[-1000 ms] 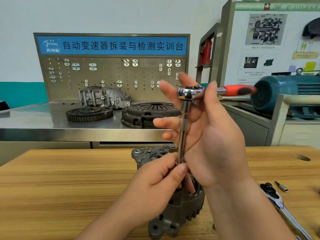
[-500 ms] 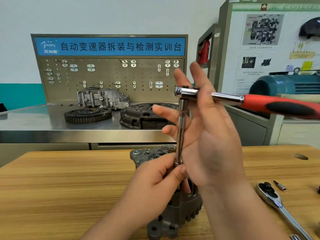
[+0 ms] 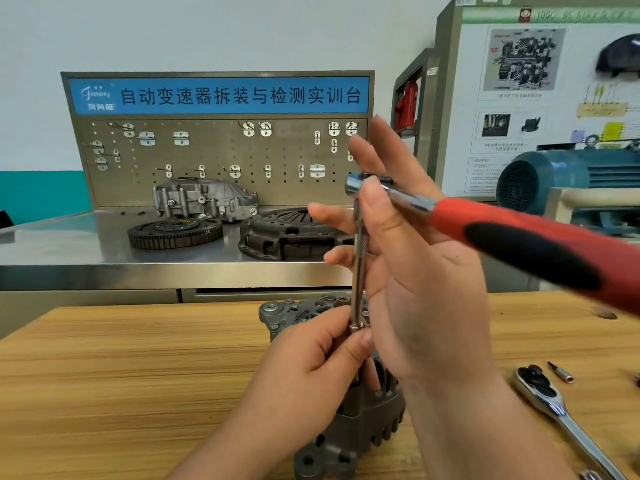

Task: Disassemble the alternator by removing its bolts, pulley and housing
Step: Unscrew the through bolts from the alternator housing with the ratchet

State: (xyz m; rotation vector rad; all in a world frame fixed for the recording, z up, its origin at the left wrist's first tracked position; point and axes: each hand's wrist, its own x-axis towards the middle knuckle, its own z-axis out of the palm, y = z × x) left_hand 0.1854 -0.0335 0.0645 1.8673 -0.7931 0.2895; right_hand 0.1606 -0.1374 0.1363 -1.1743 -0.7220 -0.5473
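Where the wooden desk (image 3: pixel 121 375) reaches the lower centre of the frame, the alternator (image 3: pixel 349 431) sits on it, its middle hidden behind two bare forearms. At lower right a second chrome ratchet (image 3: pixel 554 410) lies flat on the wood, with a small bit (image 3: pixel 561 373) just beside its head. The left grip (image 3: pixel 311 372) is closed on the lower end of the extension bar (image 3: pixel 360 258), thumb and fingers pinching it just above the alternator. Where the bar's tip meets the housing is covered. The bar stands almost upright. The right grip (image 3: pixel 422 278) is open: its fingers are straight and spread behind the bar, and the thumb lies across the neck of the ratchet (image 3: pixel 519 244) on top of the bar. That ratchet's red-and-black handle, blurred, points toward the right edge. Behind, a steel desk (image 3: pixel 69 251) carries a toothed ring (image 3: pixel 175 232), a clutch cover (image 3: pixel 287 237) and a cast housing (image 3: pixel 204 199) before a pegboard (image 3: pixel 221 150). A blue motor (image 3: pixel 554 178) stands at upper right.
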